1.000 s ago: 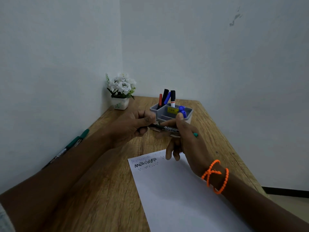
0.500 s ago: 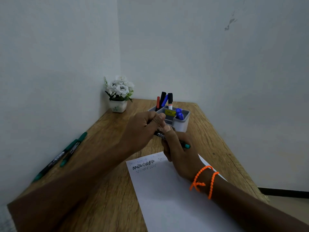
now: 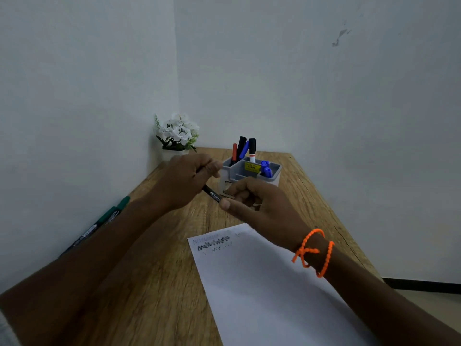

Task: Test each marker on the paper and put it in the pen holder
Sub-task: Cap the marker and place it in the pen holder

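1. The left hand (image 3: 185, 182) is curled round the upper end of a black marker (image 3: 212, 194); its fingers hide that end.
2. The right hand (image 3: 259, 204) pinches the lower end of the same marker between thumb and curled fingers. The marker slants down from left to right between the 2 hands, above the table (image 3: 159, 283) and clear of it.
3. Whether the cap is on or off cannot be told: both ends are covered by the hands.
4. The grey pen holder (image 3: 252, 172) stands just behind the hands, toward the far end of the table. The right hand covers its lower front.
5. Its rear left compartment holds 4 upright markers (image 3: 243, 149): 1 red, 1 blue, 2 black. A yellow label sits on an inner wall, and blue items (image 3: 265, 168) fill the right compartment.
6. The paper (image 3: 262, 290) lies flat on the table below the right hand, with scribbled test lines (image 3: 214, 243) near its top left corner. The right forearm crosses its right part.
7. 2 green-capped markers (image 3: 109, 216) lie along the left table edge, beside the wall and well apart from the paper.
8. A white pot of white flowers (image 3: 177, 133) stands in the far left corner, partly hidden by the left hand.
9. An orange bracelet (image 3: 314, 250) circles the right wrist.
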